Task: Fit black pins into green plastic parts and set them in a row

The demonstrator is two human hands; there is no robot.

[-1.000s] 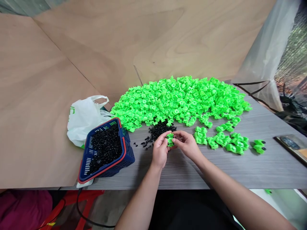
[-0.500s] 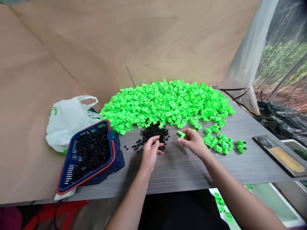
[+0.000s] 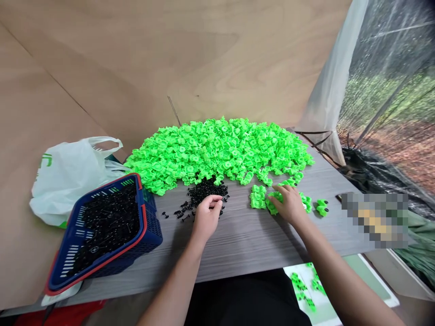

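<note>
A: Judging by the pose, at which step?

B: Most likely at the setting down or picking up of a single toy car. Right hand [image 3: 290, 203] low over the group of green cars [image 3: 258, 197] on the bench [image 3: 238, 246], left hand [image 3: 208, 215] at the near edge of the loose black wheel pairs [image 3: 205, 188].

A: And the fingers?

B: On the right, spread and curled downward, thumb apart from the rest; impossible to say whether gripping a car, with the back of the hand in the way. On the left, thumb and forefinger almost meeting; too small and dark there to say whether pinching a wheel pair.

A: Called for next?

B: By the look of it, on the right, either a gentle release or a sure grip without nudging the neighbours. On the left, a fine fingertip pinch, for singling out one wheel pair from the tangle.

A: More green parts anywhere?

B: Yes, in a broad heap [image 3: 220, 149] behind, against the board wall. More wheel pairs too, in the blue basket [image 3: 151, 226] to the left.

A: Any brand or writing?

B: Just a green mark, perhaps part of a letter, on the white bag [image 3: 68, 179]; too creased to read. On the basket, a small pale emblem, not legible.
</note>
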